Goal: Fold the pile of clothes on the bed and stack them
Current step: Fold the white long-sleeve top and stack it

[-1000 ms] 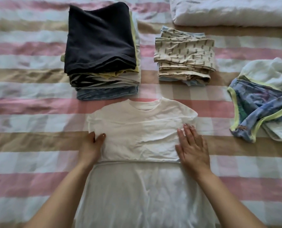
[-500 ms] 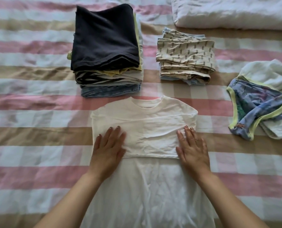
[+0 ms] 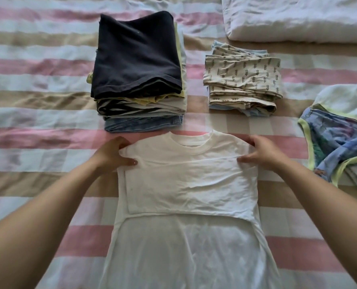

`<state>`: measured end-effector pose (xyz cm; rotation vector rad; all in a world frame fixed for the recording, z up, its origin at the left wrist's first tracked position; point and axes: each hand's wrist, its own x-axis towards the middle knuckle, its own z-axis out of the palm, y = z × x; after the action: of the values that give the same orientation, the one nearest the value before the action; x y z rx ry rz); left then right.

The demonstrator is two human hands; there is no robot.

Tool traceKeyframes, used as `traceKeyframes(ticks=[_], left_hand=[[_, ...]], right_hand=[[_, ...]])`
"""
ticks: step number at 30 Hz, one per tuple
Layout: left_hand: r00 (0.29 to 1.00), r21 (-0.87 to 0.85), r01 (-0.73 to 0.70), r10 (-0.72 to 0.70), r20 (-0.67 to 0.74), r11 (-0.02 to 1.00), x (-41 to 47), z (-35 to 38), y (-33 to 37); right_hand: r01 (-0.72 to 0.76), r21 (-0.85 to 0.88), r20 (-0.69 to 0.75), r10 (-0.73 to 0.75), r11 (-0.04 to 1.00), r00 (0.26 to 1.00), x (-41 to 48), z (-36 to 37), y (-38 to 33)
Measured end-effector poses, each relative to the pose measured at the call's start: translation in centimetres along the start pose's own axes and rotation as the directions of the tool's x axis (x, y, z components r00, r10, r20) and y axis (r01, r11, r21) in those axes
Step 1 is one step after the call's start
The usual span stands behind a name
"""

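Pinching the white T-shirt point(image 3: 190, 184) at its two shoulder corners with left grip point(image 3: 113, 155) and right grip point(image 3: 263, 155), level and equally near, mid-bed point(image 3: 38, 101) just short of the folded stack point(image 3: 140, 69), with its long axis running back toward the near edge.

left hand point(image 3: 111, 155), right hand point(image 3: 263, 153) pinching white T-shirt point(image 3: 190, 182) shoulders, bed point(image 3: 38, 101)

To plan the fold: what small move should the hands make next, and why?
Probably fold the shoulders toward the hem: the left hand and right hand each pinch a shoulder of the white T-shirt, whose lower half lies flat.
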<state>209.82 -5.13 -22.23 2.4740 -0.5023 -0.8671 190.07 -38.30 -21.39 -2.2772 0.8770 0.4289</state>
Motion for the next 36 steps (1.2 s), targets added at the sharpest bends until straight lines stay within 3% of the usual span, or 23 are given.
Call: traceKeyframes(ticks=[2, 5, 8, 12, 16, 20, 22, 25, 31, 36], left_hand=[[0.995, 0.064, 0.026, -0.032, 0.095, 0.998, 0.1, -0.4, 0.2], [0.993, 0.123, 0.012, -0.026, 0.118, 0.992, 0.4, -0.3, 0.4], [1.000, 0.110, 0.009, -0.009, 0.003, 0.994, 1.1, -0.4, 0.9], [0.967, -0.078, 0.050, -0.068, -0.248, 0.996, 2.6, -0.8, 2.4], [0.955, -0.078, -0.153, 0.126, -0.269, 0.985, 2.6, -1.0, 3.5], [0.922, -0.240, -0.239, 0.142, -0.361, 0.941, -0.2, -0.8, 3.5], [0.848, -0.132, -0.350, 0.254, -0.465, 0.927, -2.8, -0.8, 3.2], [0.762, 0.118, -0.437, 0.436, -0.478, 0.892, -7.3, -0.5, 2.1], [0.739, 0.186, -0.511, 0.539, -0.404, 0.839, -16.6, 2.2, -1.4], [0.751, 0.290, -0.530, 0.600, -0.277, 0.797, -20.7, 6.4, -4.9]], right_hand=[[-0.004, -0.010, 0.098, 0.005, 1.000, 0.995, 0.0, -0.4, 0.2], [-0.049, 0.015, 0.146, 0.046, 0.999, 0.988, 0.1, -0.6, 0.2], [-0.046, -0.009, 0.036, 0.047, 0.999, 0.998, 1.1, -1.1, -0.1], [-0.015, 0.073, -0.154, 0.027, 0.997, 0.988, 3.3, -2.8, -1.1], [0.037, 0.026, -0.178, -0.032, 0.999, 0.983, 4.0, -2.8, -1.6], [0.147, 0.123, -0.293, -0.106, 0.981, 0.950, 0.7, -1.9, -1.0], [0.232, 0.098, -0.381, -0.179, 0.968, 0.907, -2.0, -1.6, -0.5], [0.349, -0.001, -0.464, -0.310, 0.937, 0.830, -7.0, -1.2, 0.5], [0.390, -0.073, -0.457, -0.378, 0.918, 0.805, -17.3, 1.8, 4.5], [0.404, -0.206, -0.300, -0.451, 0.891, 0.841, -22.5, 7.4, 7.8]])
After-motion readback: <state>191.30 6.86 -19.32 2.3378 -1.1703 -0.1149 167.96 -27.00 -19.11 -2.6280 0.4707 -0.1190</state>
